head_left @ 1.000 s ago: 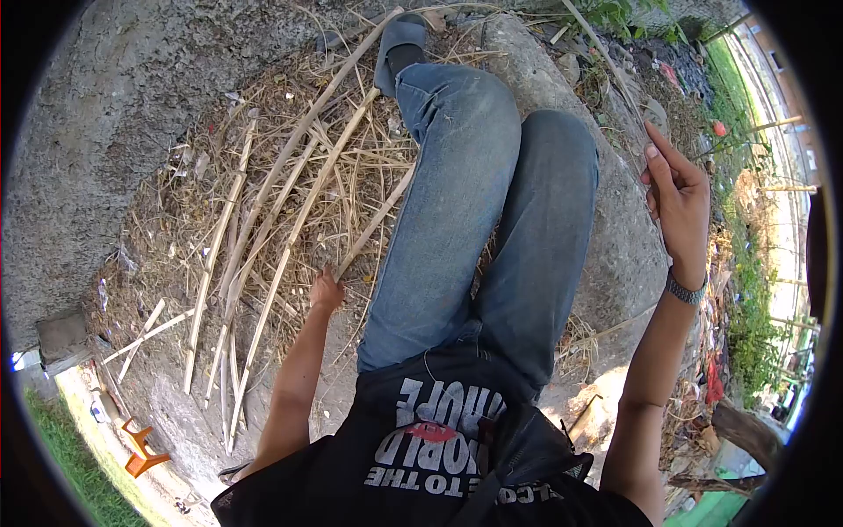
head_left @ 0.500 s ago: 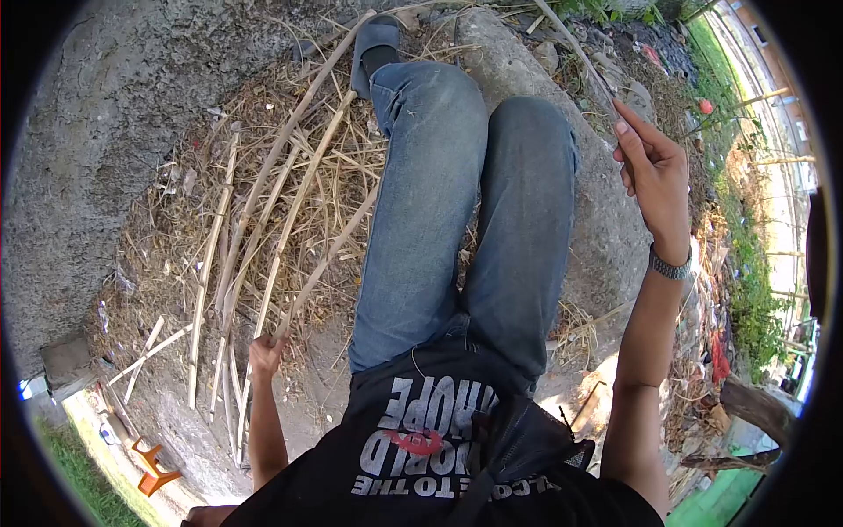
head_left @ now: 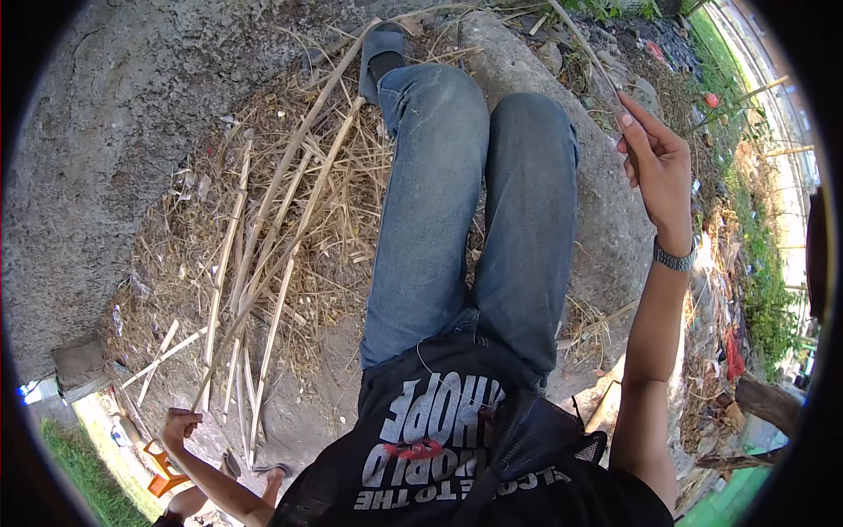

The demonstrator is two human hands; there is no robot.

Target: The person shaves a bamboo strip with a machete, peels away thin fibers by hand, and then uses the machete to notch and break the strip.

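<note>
from afar i judge this strip [head_left: 230,338] over the straw [head_left: 351,230] light and springy, best taken by its end, where my left hand [head_left: 182,426] has fingers clamped, my right hand [head_left: 659,171] pinching a stick [head_left: 587,44] near the rock [head_left: 610,237].

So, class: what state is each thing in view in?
Left hand: closed on a long strip.
Right hand: pinching a thin stick.
Loose strips: lying, some crossing.
Watch: worn, fastened.
Slipper: worn.
Jeans: worn, creased.
</note>
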